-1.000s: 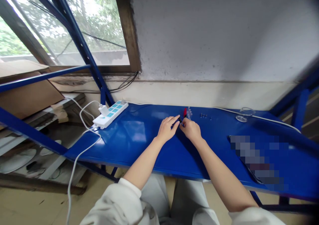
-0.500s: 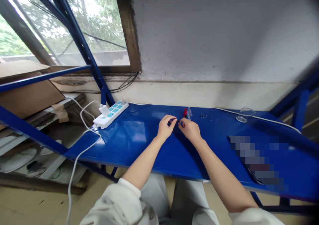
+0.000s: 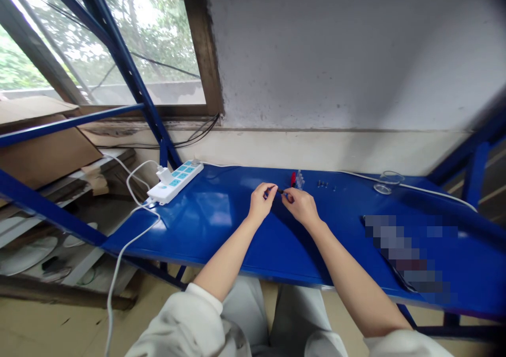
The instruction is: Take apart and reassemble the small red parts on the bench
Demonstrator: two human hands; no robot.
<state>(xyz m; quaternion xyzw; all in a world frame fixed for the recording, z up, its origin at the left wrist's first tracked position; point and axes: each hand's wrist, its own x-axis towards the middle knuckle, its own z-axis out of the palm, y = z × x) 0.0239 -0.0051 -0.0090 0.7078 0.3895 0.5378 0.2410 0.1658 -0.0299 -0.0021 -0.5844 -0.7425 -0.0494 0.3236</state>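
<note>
Small dark-and-blue object [image 3: 280, 191], too small to identify; row of tiny dark parts [image 3: 323, 184], likewise; pixelated patch [image 3: 407, 257], blurred out; white sleeves [image 3: 177, 325], cut off by lower edge.

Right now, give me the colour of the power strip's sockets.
Teal sockets on a white power strip, best in the head view.

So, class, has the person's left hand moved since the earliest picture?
Yes, the left hand has shifted slightly toward the white power strip.
</note>
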